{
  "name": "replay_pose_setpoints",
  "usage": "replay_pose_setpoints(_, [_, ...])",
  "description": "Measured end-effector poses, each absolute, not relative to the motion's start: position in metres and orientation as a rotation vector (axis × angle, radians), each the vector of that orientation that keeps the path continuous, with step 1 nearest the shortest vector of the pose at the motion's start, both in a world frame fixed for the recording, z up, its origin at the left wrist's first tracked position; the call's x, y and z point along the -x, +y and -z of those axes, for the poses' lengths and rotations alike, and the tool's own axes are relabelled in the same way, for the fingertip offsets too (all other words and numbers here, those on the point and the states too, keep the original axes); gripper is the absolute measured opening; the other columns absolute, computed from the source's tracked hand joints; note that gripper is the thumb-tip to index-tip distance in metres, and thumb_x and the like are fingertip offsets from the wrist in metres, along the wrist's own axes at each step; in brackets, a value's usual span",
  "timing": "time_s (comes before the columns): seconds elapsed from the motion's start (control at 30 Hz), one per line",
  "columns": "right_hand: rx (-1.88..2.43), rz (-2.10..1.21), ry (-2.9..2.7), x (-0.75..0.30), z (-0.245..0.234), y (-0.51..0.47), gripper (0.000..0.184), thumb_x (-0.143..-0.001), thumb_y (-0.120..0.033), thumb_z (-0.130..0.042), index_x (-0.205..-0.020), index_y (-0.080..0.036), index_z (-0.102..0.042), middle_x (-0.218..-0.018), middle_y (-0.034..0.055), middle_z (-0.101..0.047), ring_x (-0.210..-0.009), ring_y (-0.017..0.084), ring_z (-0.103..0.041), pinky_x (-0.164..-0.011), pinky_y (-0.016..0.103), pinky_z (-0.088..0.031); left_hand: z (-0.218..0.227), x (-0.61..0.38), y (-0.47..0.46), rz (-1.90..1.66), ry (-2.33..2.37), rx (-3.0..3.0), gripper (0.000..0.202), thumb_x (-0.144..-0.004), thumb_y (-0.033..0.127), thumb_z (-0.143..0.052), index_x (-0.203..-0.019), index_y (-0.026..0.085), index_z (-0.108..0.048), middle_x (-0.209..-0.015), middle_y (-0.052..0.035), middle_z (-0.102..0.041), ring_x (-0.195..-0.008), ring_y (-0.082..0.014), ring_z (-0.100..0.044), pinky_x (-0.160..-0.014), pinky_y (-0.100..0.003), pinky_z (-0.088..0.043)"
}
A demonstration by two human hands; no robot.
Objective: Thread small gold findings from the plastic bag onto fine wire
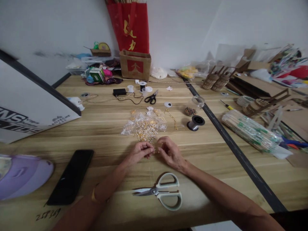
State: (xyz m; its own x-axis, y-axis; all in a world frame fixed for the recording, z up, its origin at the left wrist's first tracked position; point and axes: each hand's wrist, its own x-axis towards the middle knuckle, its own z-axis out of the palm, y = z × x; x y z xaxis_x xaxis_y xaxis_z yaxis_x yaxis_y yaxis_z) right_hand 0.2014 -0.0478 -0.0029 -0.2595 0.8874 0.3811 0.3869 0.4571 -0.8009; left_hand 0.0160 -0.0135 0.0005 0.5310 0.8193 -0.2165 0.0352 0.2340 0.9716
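My left hand is closed, its thumb and fingertips pinching a tiny shiny piece, too small to name. A thin clear thread hangs below those fingers. Facing it, my right hand curls with thumb and index finger close together around something tiny at the tips. Just beyond both hands spreads a heap of small gold and silver jewelry findings, partly on clear plastic bags. Nearer to me lie scissors with pale handles, blades pointing left.
A black phone and a purple visor lie to the left. A wire spool, a jar of beads, a gold chain and black scissors stand beyond. Bundled sticks lie right of the dark strip.
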Motion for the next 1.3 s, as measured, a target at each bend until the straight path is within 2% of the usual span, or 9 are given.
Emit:
replay_pose_setpoints(0.13, [1.059,-0.820,-1.945,-0.1990,0.0062,-0.0476,0.020,-0.089,-0.031,-0.051,-0.105,-0.018,-0.052,-0.085,0.0040,-0.058,-0.059,0.010,-0.051,-0.054,0.022,-0.041,0.0043,-0.0160,-0.0126,-0.658,0.877,-1.225,0.034,-0.067,0.043,-0.072,-0.072,0.011,-0.060,-0.056,0.0022,-0.056,-0.050,-0.0080,-0.051,-0.050,-0.020,-0.041])
replay_pose_setpoints(0.37, [1.096,-0.904,-1.947,-0.1980,0.0026,-0.0466,0.017,-0.090,-0.033,-0.050,-0.090,-0.017,-0.056,-0.072,0.0015,-0.058,-0.063,0.011,-0.052,-0.059,0.022,-0.042,0.0059,-0.0189,-0.0137,-0.659,0.935,-1.265,0.035,-0.065,0.043,-0.072,-0.070,0.011,-0.060,-0.055,0.0020,-0.056,-0.049,-0.0079,-0.050,-0.048,-0.020,-0.040])
replay_pose_setpoints(0.67, [1.165,-0.964,-1.911,-0.1980,0.0022,-0.0453,0.020,-0.088,-0.036,-0.051,-0.085,-0.017,-0.057,-0.066,-0.0009,-0.055,-0.059,0.011,-0.048,-0.057,0.022,-0.039,0.0023,-0.0198,-0.0142,-0.723,1.006,-1.320,0.027,-0.066,0.037,-0.071,-0.068,0.012,-0.061,-0.060,0.0017,-0.055,-0.050,-0.0067,-0.044,-0.046,-0.018,-0.036])
replay_pose_setpoints(0.8, [1.162,-0.941,-1.894,-0.1986,0.0057,-0.0443,0.019,-0.088,-0.034,-0.053,-0.081,-0.016,-0.058,-0.068,0.0013,-0.057,-0.060,0.011,-0.050,-0.057,0.023,-0.040,0.0031,-0.0194,-0.0131,-0.717,1.014,-1.329,0.024,-0.066,0.035,-0.069,-0.069,0.012,-0.061,-0.057,0.0023,-0.053,-0.049,-0.0065,-0.042,-0.045,-0.018,-0.034])
replay_pose_setpoints(0.97, [1.144,-1.139,-1.797,-0.1993,0.0107,-0.0447,0.021,-0.089,-0.037,-0.050,-0.085,-0.017,-0.055,-0.065,0.0000,-0.060,-0.056,0.010,-0.051,-0.053,0.021,-0.039,0.0018,-0.0194,-0.0129,-0.701,1.012,-1.330,0.024,-0.066,0.035,-0.069,-0.069,0.012,-0.061,-0.059,0.0017,-0.055,-0.049,-0.0065,-0.043,-0.045,-0.017,-0.035])
replay_pose_setpoints(1.3, [1.168,-1.123,-1.748,-0.1990,0.0064,-0.0433,0.021,-0.086,-0.035,-0.053,-0.082,-0.015,-0.057,-0.067,-0.0015,-0.053,-0.059,0.009,-0.045,-0.052,0.019,-0.035,-0.0010,-0.0203,-0.0131,-0.665,1.013,-1.303,0.024,-0.066,0.034,-0.070,-0.070,0.012,-0.061,-0.055,0.0040,-0.052,-0.045,-0.0061,-0.045,-0.043,-0.018,-0.037])
